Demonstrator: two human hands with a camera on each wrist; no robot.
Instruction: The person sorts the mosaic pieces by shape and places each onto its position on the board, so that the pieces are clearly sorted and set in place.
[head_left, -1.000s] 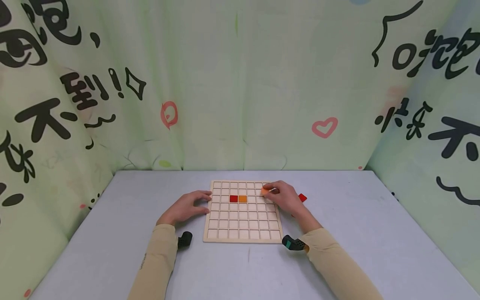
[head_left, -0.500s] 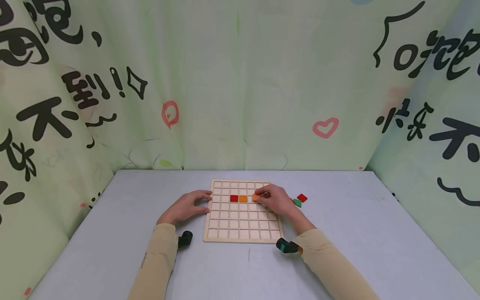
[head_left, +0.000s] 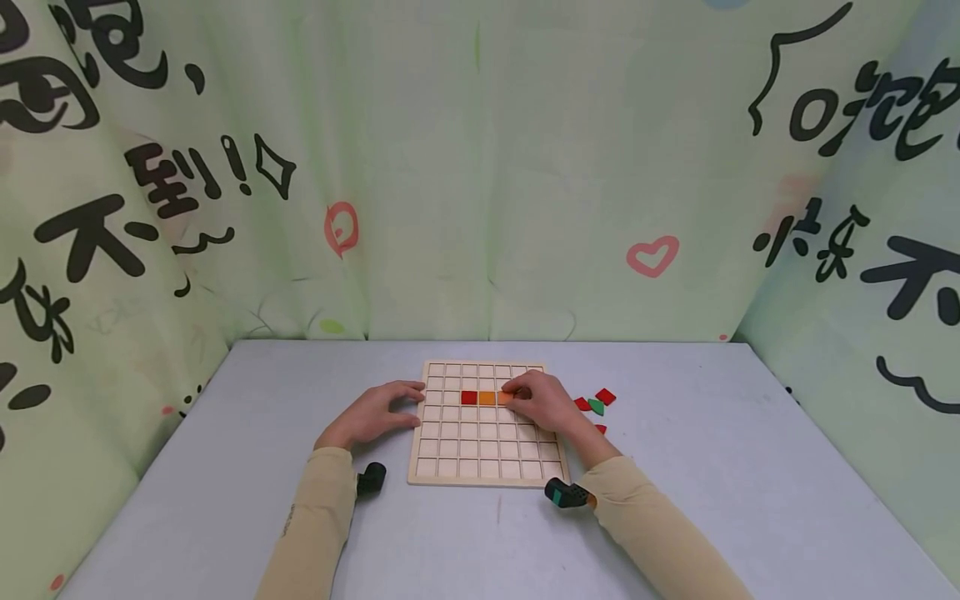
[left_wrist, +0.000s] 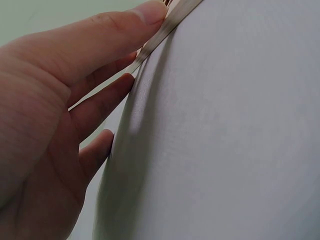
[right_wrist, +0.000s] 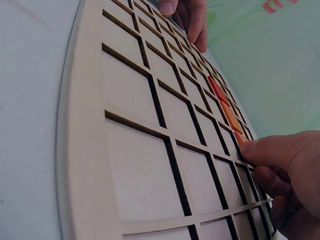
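A light wooden grid board (head_left: 450, 481) lies on the table. In one of its upper rows sit a red square tile (head_left: 468, 398) and an orange square tile (head_left: 487, 398), side by side. Directly right of these, my right hand (head_left: 543, 402) pinches a lighter orange tile (right_wrist: 240, 138) with thumb and fingertips, at the neighbouring cell; the fingers partly cover it. My left hand (head_left: 372, 412) is at the board's left edge, thumb and fingers spread apart. In the left wrist view, the thumb (left_wrist: 125, 27) lies at the board's rim and the other fingertips reach its side.
Right of the board, near my right forearm, lie loose pieces: a red one (head_left: 605, 397), another red one (head_left: 582, 404), a green one (head_left: 596, 407) and a partly hidden red one (head_left: 601, 429). A printed curtain (head_left: 487, 208) stands behind the white table (head_left: 300, 367).
My right hand has moved left across the board with the lighter orange tile, from the right side to beside the other orange tile, uncovering loose pieces. The left hand has stayed put.
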